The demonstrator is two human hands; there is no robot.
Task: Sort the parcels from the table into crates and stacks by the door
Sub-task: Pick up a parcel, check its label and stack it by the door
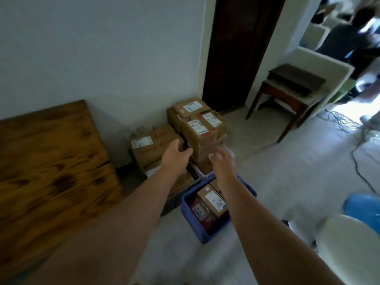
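Head view: parcels (199, 130) are stacked against the wall beside the door (236, 48), with more in the blue crate (205, 237) on the floor. Left hand (176, 153) is curled at the stack's edge; whether it grips, cannot tell. Right hand (221, 159) is relaxed and empty, above the crate. Desk (51, 161) is at left.

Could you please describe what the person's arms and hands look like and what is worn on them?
The left forearm and right forearm are bare as far as the frame shows: no sleeves, no gloves. No watch, bracelet or ring is visible, though the picture is blurred.
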